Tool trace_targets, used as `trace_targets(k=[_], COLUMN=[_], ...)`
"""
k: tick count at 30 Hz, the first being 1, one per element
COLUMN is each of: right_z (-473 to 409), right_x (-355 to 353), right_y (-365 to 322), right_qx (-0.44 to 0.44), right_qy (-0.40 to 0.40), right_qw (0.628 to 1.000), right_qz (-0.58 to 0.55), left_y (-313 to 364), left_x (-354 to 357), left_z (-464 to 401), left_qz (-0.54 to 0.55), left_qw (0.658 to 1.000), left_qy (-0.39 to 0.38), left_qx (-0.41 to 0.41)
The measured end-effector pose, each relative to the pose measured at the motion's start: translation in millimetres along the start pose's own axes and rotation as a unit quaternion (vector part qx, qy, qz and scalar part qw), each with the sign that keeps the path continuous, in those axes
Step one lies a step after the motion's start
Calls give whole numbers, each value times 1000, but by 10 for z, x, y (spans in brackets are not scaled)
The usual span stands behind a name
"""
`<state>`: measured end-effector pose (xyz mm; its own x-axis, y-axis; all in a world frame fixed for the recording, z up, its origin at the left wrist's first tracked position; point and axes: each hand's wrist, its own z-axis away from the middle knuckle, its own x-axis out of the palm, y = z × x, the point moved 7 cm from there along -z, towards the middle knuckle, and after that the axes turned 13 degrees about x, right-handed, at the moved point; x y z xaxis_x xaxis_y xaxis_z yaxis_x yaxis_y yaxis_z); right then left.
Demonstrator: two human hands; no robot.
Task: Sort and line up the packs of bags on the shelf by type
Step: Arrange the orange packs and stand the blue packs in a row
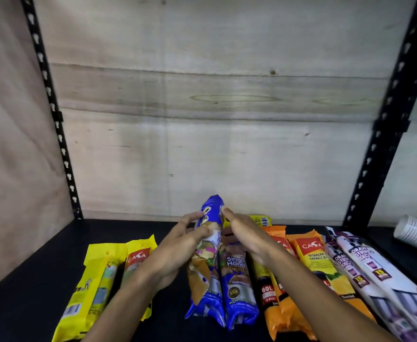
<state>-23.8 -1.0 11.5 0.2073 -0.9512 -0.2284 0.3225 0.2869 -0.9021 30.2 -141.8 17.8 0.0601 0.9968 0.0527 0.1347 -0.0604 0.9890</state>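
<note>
Shelf front: yellow packs (99,290) lie at the left, apart from the rest; white packs (375,272) lie at the far right edge of the row.
Middle row: a second blue pack (238,285) lies flat on the black shelf (42,280), with orange packs (311,262) just beside it on the right.
Left hand (177,245): fingers curled round the raised blue pack (206,262), grasping its upper half from the left.
Right hand (245,235): fingers nearly straight, fingertips touching the top of the raised blue pack; whether it grips anything I cannot tell.
Raised blue pack: tilted, top end lifted off the shelf, lower end down beside its twin.
Further back: a yellow pack end (261,219) shows behind the right hand, among the orange ones.
Far right: a stack of cups (412,230) lies on its side past the upright post.
Risk: the glossy wrapper may slide through a one-sided grip and drop across its twin, spoiling the line.
Risk: the right forearm hangs over the orange packs and could nudge them askew.
Risk: the stray yellow pack at the back may be overlooked.
</note>
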Motion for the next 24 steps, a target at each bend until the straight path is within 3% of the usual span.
trace_targets(k=[5, 9, 13, 17, 21, 24], right_z=[-88, -134, -182, -201, -156, -81], right_x=[-85, -165, -320, -457, -444, -393], right_y=[-62, -68, -40, 32, 36, -2], right_qx=[1, 14, 11, 23, 28, 24], right_qy=[-26, -2, 36, 63, 22, -24], right_qw=[992, 988, 979, 973, 977, 985], right_qz=[-126, -153, -199, -222, -210, -170], left_y=[-47, -61, 7, 75, 215, 323], left_x=[168, 143, 53, -198, -434, -583], left_z=[58, 71, 130, 91, -57, -212], left_qz=[70, 140, 153, 102, 94, 50], left_qw=[996, 987, 980, 991, 991, 991], left_qy=[-31, -43, -115, -75, 39, 80], left_qx=[-37, -65, -59, 32, 84, 98])
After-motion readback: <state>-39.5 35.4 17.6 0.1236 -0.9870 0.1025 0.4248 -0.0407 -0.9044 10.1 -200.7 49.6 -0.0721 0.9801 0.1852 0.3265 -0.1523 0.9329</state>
